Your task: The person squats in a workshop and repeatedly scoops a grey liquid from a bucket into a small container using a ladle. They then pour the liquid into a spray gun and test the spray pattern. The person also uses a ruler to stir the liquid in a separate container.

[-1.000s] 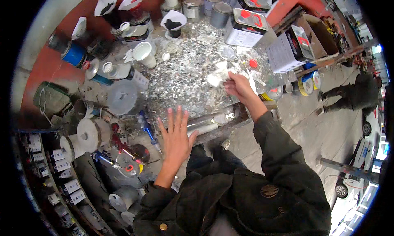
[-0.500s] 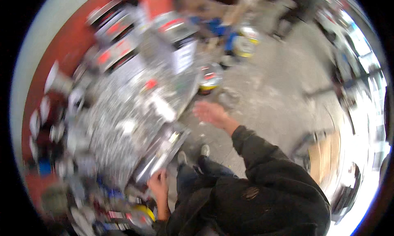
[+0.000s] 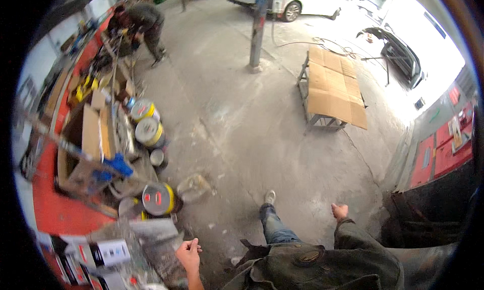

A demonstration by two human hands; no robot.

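Observation:
My left hand (image 3: 189, 254) hangs at the lower middle, beside the cluttered bench (image 3: 156, 229). Its fingers are curled in toward the thumb, and nothing shows between them. Out to the right over the concrete floor, my right hand (image 3: 340, 211) is closed in a loose fist with nothing visible in it. Neither hand touches anything. White, black and red boxes (image 3: 108, 252) lie on the bench to the left of my left hand. Just beyond the bench stands a paint can (image 3: 159, 199) with a grey lid and yellow band.
More cans (image 3: 149, 132) and a large open cardboard box (image 3: 91, 131) line the left side. Flattened cardboard (image 3: 335, 85) covers a stand ahead. A metal post (image 3: 257, 33) rises near a white car (image 3: 290, 2). Another person (image 3: 146, 25) bends at far left. A red panel (image 3: 446, 151) stands right.
My view has swung right, away from the bench, toward the open floor. My right hand has gone from open to closed. One leg now reaches forward. The bench sits at lower left.

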